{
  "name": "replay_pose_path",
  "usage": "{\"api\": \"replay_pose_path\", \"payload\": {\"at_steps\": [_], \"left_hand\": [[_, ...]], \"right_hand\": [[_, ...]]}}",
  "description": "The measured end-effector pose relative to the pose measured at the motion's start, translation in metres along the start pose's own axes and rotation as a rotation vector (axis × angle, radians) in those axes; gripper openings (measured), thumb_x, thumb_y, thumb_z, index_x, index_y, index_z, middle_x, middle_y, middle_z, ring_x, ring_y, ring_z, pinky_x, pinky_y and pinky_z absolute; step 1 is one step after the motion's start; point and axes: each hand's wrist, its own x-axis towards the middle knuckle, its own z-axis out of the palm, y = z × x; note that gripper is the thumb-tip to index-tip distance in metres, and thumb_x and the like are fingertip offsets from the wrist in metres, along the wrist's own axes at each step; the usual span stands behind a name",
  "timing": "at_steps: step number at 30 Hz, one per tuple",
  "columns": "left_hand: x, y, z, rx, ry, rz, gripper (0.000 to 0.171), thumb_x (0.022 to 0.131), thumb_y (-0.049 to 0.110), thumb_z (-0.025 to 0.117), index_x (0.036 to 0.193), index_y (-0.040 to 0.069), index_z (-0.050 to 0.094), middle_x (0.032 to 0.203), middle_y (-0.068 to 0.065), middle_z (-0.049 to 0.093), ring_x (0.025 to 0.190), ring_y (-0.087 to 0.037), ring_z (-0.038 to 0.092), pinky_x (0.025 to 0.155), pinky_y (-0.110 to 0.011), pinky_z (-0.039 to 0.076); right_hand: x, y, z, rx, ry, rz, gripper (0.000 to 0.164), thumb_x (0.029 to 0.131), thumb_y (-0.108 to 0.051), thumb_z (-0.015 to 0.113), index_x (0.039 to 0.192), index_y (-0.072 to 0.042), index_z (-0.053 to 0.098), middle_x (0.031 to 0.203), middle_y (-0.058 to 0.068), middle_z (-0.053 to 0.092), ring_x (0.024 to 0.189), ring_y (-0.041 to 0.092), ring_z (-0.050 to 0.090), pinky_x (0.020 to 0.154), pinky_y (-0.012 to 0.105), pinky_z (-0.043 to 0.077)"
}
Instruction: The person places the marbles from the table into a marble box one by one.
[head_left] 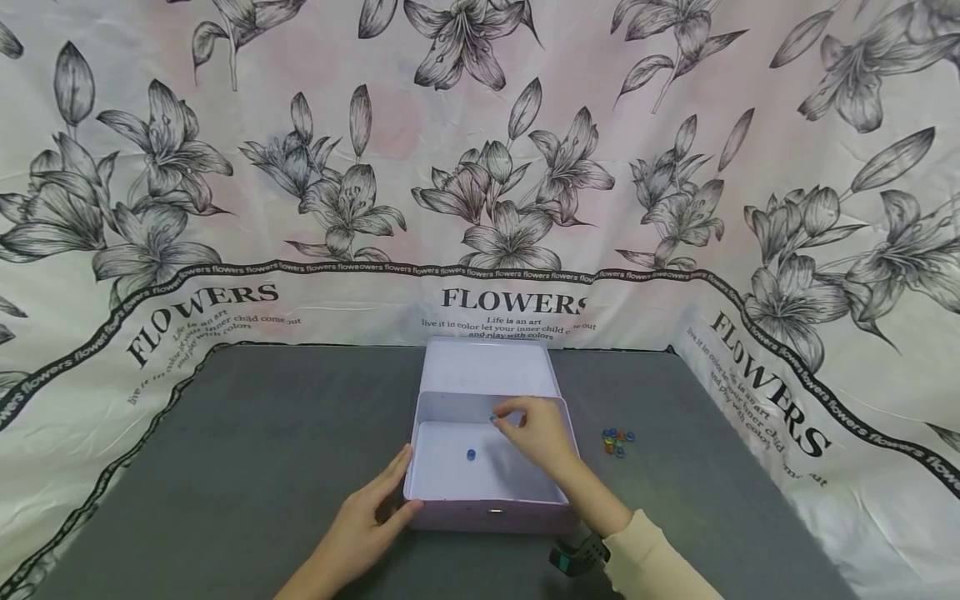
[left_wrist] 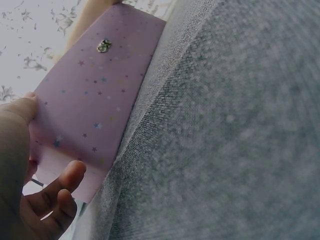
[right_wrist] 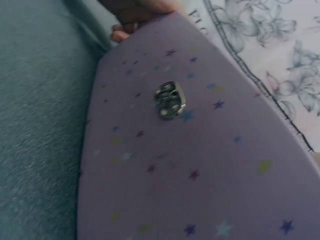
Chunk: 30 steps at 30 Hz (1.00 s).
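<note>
The right hand (head_left: 536, 433) pinches a small blue bead (head_left: 494, 418) over the open lilac box (head_left: 491, 512), where one bead (head_left: 471, 454) already lies (more wait in the pile (head_left: 618, 442) beside). The left hand (head_left: 367, 517) steadies the box's corner, fingers nearly straight. The next move, I judge, calls for letting the bead fall inside.

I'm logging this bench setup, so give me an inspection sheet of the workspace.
Surface: grey tabletop, bare where visible.
Job's things: open lilac star-print box, metal clasp on its front; blue bead inside; another bead pinched over it.
Clutter: coloured beads right of the box.
Hands: left hand rests on the box's left corner; right hand over the box, fingers pinching a bead.
Cables: nothing seen.
Surroundings: flower-print cloth.
</note>
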Motion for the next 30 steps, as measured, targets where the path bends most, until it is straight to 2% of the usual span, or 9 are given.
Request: {"api": "replay_pose_path", "payload": {"at_steps": [3, 5, 8, 11, 19, 30], "left_hand": [[-0.0002, -0.0002, 0.0005, -0.004, -0.001, 0.005, 0.076, 0.097, 0.043, 0.077, 0.162, 0.019, 0.044, 0.167, 0.002, 0.040, 0.145, -0.016, 0.049, 0.112, -0.045, 0.048], [0.0000, -0.0005, 0.0008, -0.003, 0.002, 0.019, 0.076, 0.098, 0.044, 0.076, 0.162, 0.019, 0.044, 0.167, 0.001, 0.040, 0.150, -0.017, 0.042, 0.115, -0.050, 0.043], [0.0005, -0.0010, 0.0007, -0.004, 0.006, 0.037, 0.076, 0.098, 0.042, 0.076, 0.162, 0.018, 0.044, 0.168, 0.001, 0.040, 0.150, -0.016, 0.041, 0.115, -0.050, 0.043], [0.0007, -0.0017, 0.0003, 0.000, 0.008, 0.040, 0.076, 0.098, 0.042, 0.076, 0.162, 0.017, 0.044, 0.168, 0.001, 0.039, 0.150, -0.016, 0.041, 0.115, -0.050, 0.043], [-0.0002, -0.0014, 0.0000, -0.001, 0.001, 0.022, 0.077, 0.098, 0.043, 0.076, 0.163, 0.017, 0.043, 0.168, 0.001, 0.039, 0.150, -0.017, 0.041, 0.115, -0.051, 0.043], [-0.0009, -0.0020, 0.0002, -0.007, -0.007, 0.012, 0.078, 0.098, 0.045, 0.075, 0.163, 0.018, 0.042, 0.168, 0.002, 0.038, 0.151, -0.017, 0.040, 0.116, -0.050, 0.042]], "right_hand": [[-0.0002, 0.0030, 0.0022, -0.064, -0.054, 0.012, 0.008, 0.090, -0.006, 0.083, 0.098, -0.006, 0.084, 0.097, 0.005, 0.082, 0.048, 0.006, 0.043, 0.048, 0.023, 0.039], [-0.0007, 0.0038, 0.0036, -0.106, -0.082, 0.013, 0.007, 0.090, -0.007, 0.083, 0.097, -0.007, 0.084, 0.097, 0.003, 0.082, 0.057, 0.009, 0.054, 0.056, 0.027, 0.048], [-0.0022, 0.0035, 0.0052, -0.151, -0.120, 0.012, 0.006, 0.090, -0.007, 0.082, 0.096, -0.008, 0.084, 0.097, 0.002, 0.081, 0.081, 0.020, 0.071, 0.076, 0.040, 0.059], [-0.0037, 0.0023, 0.0063, -0.169, -0.162, 0.023, 0.007, 0.091, -0.007, 0.081, 0.097, -0.007, 0.083, 0.097, 0.003, 0.081, 0.104, 0.029, 0.075, 0.090, 0.051, 0.058], [-0.0060, 0.0003, 0.0089, -0.231, -0.217, 0.055, 0.004, 0.091, -0.007, 0.081, 0.095, -0.008, 0.083, 0.094, 0.002, 0.080, 0.101, 0.027, 0.075, 0.086, 0.050, 0.059], [-0.0086, -0.0019, 0.0092, -0.240, -0.178, 0.059, 0.010, 0.090, -0.006, 0.081, 0.100, -0.005, 0.082, 0.101, 0.007, 0.081, 0.105, 0.032, 0.075, 0.087, 0.050, 0.059]]}}
